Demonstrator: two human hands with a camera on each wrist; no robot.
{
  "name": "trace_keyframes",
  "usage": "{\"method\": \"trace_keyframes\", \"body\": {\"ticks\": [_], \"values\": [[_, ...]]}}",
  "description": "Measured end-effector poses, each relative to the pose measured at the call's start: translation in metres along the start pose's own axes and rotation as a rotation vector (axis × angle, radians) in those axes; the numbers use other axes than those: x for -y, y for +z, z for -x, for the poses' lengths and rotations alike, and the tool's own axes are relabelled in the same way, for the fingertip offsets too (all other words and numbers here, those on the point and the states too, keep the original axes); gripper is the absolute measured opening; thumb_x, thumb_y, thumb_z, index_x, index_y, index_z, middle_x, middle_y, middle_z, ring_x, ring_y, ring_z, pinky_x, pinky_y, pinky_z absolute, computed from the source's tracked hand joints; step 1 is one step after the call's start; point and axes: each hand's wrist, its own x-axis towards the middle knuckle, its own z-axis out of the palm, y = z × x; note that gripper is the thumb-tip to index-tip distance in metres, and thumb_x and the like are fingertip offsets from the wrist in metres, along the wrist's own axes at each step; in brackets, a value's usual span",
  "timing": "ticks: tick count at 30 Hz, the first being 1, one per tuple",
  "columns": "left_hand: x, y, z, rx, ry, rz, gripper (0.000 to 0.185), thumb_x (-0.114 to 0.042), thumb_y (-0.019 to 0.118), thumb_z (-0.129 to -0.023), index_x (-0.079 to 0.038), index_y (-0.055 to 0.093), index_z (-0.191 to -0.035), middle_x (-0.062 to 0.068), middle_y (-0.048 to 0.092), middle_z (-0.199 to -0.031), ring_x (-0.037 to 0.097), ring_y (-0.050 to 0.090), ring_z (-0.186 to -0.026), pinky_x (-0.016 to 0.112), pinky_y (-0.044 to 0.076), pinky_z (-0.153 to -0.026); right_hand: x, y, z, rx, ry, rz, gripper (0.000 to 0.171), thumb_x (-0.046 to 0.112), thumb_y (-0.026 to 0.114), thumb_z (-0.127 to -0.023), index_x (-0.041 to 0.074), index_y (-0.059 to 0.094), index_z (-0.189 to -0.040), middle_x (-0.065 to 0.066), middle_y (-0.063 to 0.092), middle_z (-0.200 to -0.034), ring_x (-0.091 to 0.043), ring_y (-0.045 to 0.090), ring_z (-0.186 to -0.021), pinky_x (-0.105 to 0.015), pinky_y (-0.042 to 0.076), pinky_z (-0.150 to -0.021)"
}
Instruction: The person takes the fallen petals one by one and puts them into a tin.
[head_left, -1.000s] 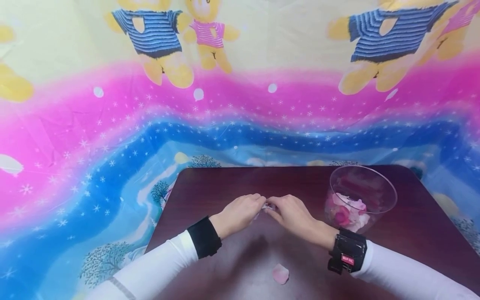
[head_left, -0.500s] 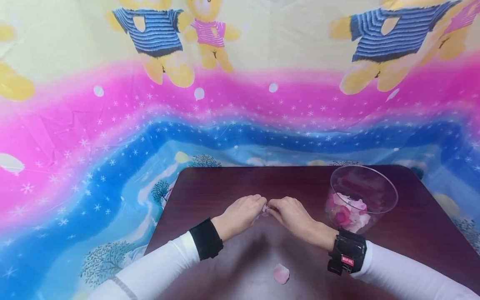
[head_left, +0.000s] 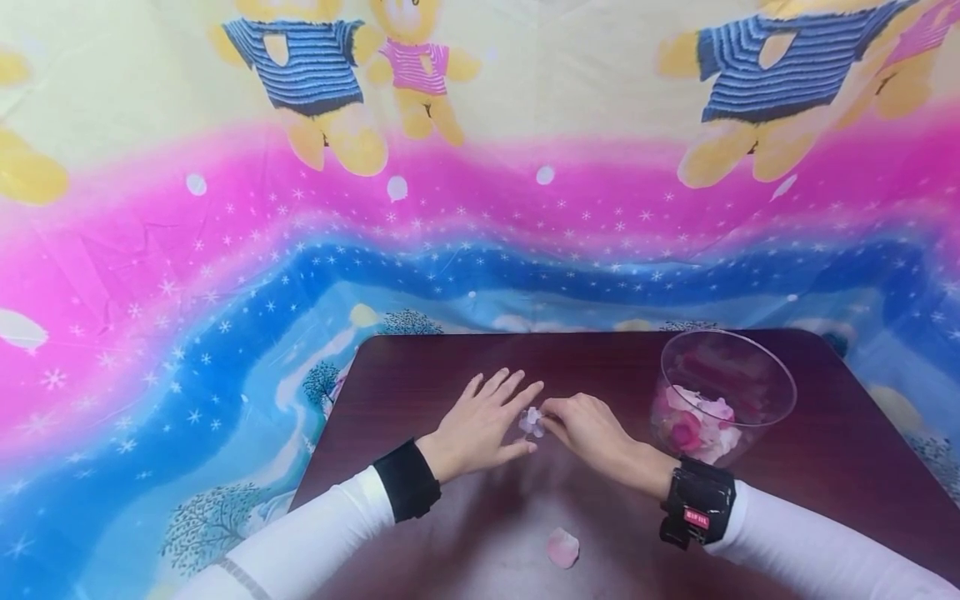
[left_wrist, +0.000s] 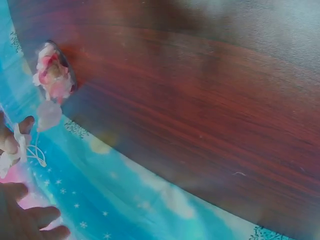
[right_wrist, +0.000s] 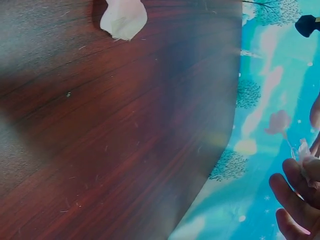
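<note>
My right hand [head_left: 588,429] pinches a small cluster of pale, petal-like pieces [head_left: 532,422] between thumb and fingers, above the table. In the left wrist view, thin pale loops [left_wrist: 36,155] hang from the cluster, and a translucent pinkish petal [left_wrist: 49,115] shows beside it. The right wrist view has a similar petal [right_wrist: 279,122] on a thin stem near the fingers of my right hand [right_wrist: 300,192]. My left hand [head_left: 480,425] is spread next to the cluster, fingers apart and holding nothing.
A clear round container [head_left: 780,408] with pink and white petals stands on the dark red-brown table [head_left: 420,367] at the right. One loose pink petal [head_left: 562,548] lies near the front. A printed cloth [head_left: 480,200] hangs behind the table.
My left hand has let go of the pale cluster and its fingers have spread out. My right hand keeps its pinch in about the same place, and more of the cluster shows.
</note>
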Motion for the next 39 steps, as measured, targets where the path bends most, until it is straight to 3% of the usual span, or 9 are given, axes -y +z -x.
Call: {"method": "trace_keyframes", "body": {"ticks": [4, 10, 19, 25, 39], "values": [[0.001, 0.003, 0.003, 0.024, -0.037, -0.006, 0.087, -0.075, 0.048, -0.092, -0.035, 0.017, -0.163, 0.007, 0.024, -0.170, 0.033, 0.024, -0.157, 0.066, 0.026, -0.120, -0.004, 0.001, 0.002, 0.006, -0.003, 0.000, 0.007, 0.018, 0.077, -0.090, 0.012, 0.075, -0.086, 0.012, 0.064, -0.064, 0.002, 0.047, -0.056, -0.020, 0.042, -0.054], [0.002, 0.004, 0.003, 0.026, -0.054, 0.008, 0.086, -0.077, 0.043, -0.092, -0.038, 0.013, -0.163, 0.007, 0.022, -0.170, 0.032, 0.023, -0.157, 0.067, 0.024, -0.120, -0.006, -0.001, 0.003, 0.006, -0.006, 0.005, 0.005, 0.018, 0.077, -0.089, 0.013, 0.076, -0.087, 0.011, 0.067, -0.067, 0.001, 0.051, -0.057, -0.021, 0.045, -0.056], [-0.003, 0.003, -0.001, 0.045, -0.031, 0.024, 0.083, -0.075, 0.041, -0.094, -0.038, 0.013, -0.163, 0.006, 0.021, -0.171, 0.030, 0.018, -0.159, 0.063, 0.021, -0.123, -0.022, -0.020, 0.003, -0.026, 0.065, 0.043, 0.004, 0.016, 0.079, -0.087, 0.016, 0.076, -0.086, 0.011, 0.066, -0.066, -0.001, 0.051, -0.057, -0.025, 0.044, -0.056], [-0.014, -0.001, -0.007, 0.074, 0.016, 0.025, 0.083, -0.076, 0.039, -0.094, -0.040, 0.009, -0.162, 0.004, 0.018, -0.171, 0.028, 0.016, -0.159, 0.059, 0.020, -0.125, -0.036, -0.043, 0.001, -0.061, 0.106, 0.102, 0.006, 0.016, 0.077, -0.089, 0.011, 0.077, -0.092, 0.004, 0.068, -0.066, -0.006, 0.051, -0.055, -0.029, 0.042, -0.053], [-0.044, -0.020, -0.026, 0.026, 0.163, -0.005, 0.079, -0.075, 0.039, -0.096, -0.044, 0.009, -0.162, 0.000, 0.020, -0.171, 0.027, 0.021, -0.158, 0.054, 0.029, -0.124, -0.047, -0.122, 0.003, -0.193, 0.230, 0.237, 0.015, 0.022, 0.072, -0.094, 0.009, 0.076, -0.101, 0.002, 0.054, -0.055, -0.013, 0.042, -0.048, -0.028, 0.030, -0.042]]}}
